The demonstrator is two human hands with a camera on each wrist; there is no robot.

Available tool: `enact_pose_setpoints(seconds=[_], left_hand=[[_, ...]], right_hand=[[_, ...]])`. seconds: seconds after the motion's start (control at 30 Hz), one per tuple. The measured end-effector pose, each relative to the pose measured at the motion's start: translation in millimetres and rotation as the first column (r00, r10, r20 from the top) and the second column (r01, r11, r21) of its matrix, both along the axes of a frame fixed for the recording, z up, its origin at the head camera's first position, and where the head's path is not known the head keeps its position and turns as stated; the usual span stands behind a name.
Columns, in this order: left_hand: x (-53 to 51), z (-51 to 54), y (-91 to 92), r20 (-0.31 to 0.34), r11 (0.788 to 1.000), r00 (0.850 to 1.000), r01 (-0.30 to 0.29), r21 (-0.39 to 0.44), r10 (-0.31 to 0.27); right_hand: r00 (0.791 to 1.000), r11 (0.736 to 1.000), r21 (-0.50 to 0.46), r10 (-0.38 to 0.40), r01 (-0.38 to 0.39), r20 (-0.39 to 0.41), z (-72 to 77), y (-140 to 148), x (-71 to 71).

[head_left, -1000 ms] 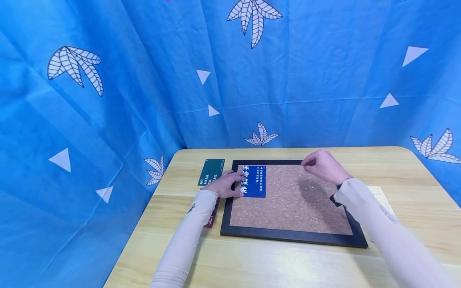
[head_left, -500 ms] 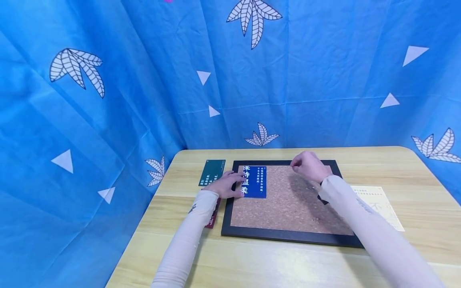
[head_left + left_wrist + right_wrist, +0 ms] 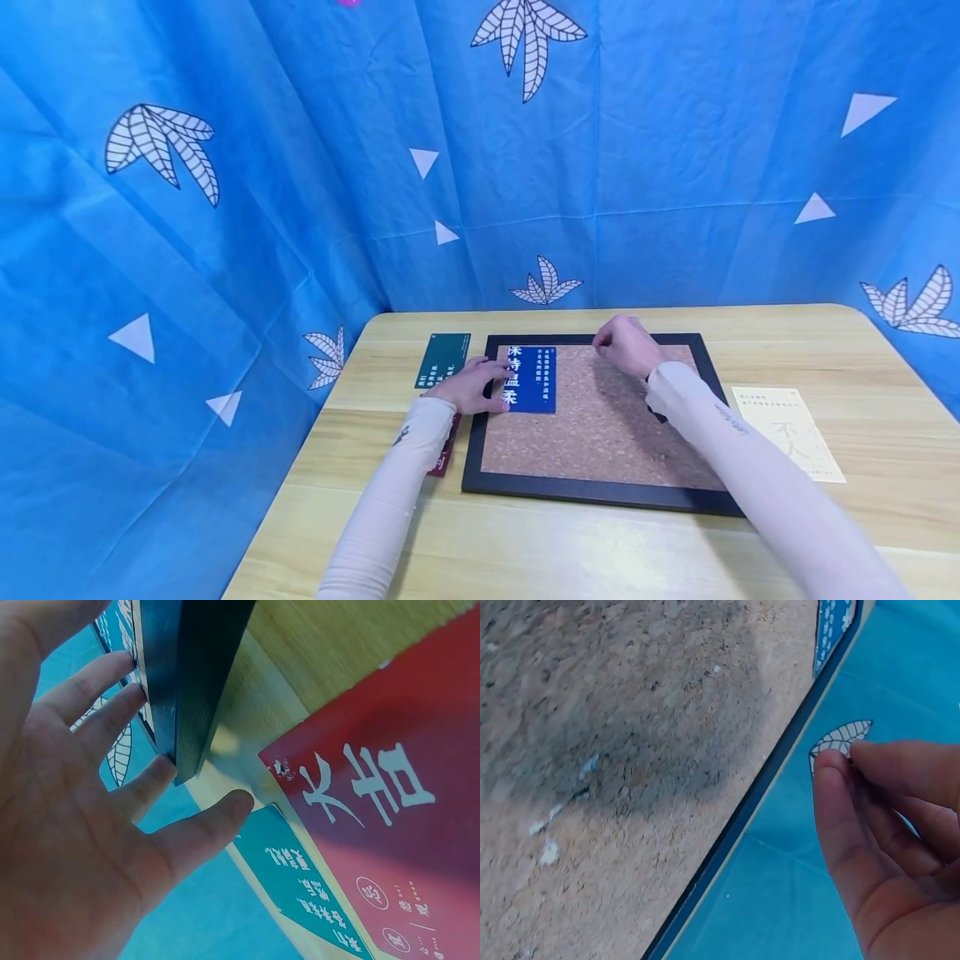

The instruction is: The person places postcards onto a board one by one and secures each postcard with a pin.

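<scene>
My left hand [image 3: 471, 387] rests with spread fingers on the left part of a blue card [image 3: 542, 379] with white characters, at the upper left of a black-framed cork board [image 3: 585, 450]. In the left wrist view the fingertips [image 3: 120, 664] lie along the board's edge, with the thumb apart. My right hand [image 3: 628, 346] is above the board near its top edge, right of the card. Its thumb and fingertips pinch together in the right wrist view; a tiny dark speck shows between them, mostly hidden. Small whitish bits [image 3: 550, 851] lie on the cork.
A green card [image 3: 444, 354] and a red card [image 3: 405, 765] lie left of the board, the red one partly under the left arm in the head view. A cream card [image 3: 791, 433] lies to the right. The wooden table [image 3: 570, 550] meets a blue curtain [image 3: 675, 167] behind.
My right hand has moved left over the board, toward the blue card, with its fingertips still pinched. More of the cream card shows. The left hand and the blue card have stayed in place.
</scene>
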State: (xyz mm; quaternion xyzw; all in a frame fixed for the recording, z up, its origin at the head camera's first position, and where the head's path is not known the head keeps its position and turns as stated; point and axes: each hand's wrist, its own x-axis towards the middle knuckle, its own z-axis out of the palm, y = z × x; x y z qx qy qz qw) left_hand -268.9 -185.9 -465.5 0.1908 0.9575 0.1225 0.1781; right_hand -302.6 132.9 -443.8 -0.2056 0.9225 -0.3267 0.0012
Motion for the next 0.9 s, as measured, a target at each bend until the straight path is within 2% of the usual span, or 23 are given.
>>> enact_pose_setpoints(seconds=[0.4,0.6,0.9], left_hand=[[-1.8,-2.8,-1.6,0.005,1.000,1.000,-0.002,-0.001,0.002],[-3.7,-7.1,-1.5,0.000,1.000,1.000,0.006,-0.008,-0.006],[-0.4,-2.4,-1.2,-0.003,1.000,1.000,0.009,0.009,-0.009]], right_hand=[[0.999,0.998,0.049,0.032,-0.032,-0.017,-8.7,-18.7,-13.3],[0.996,0.993,0.089,0.083,-0.081,-0.015,-10.1,-30.9,-19.0],[0.995,0.989,0.109,0.104,-0.104,0.007,-14.2,-50.5,-28.3]])
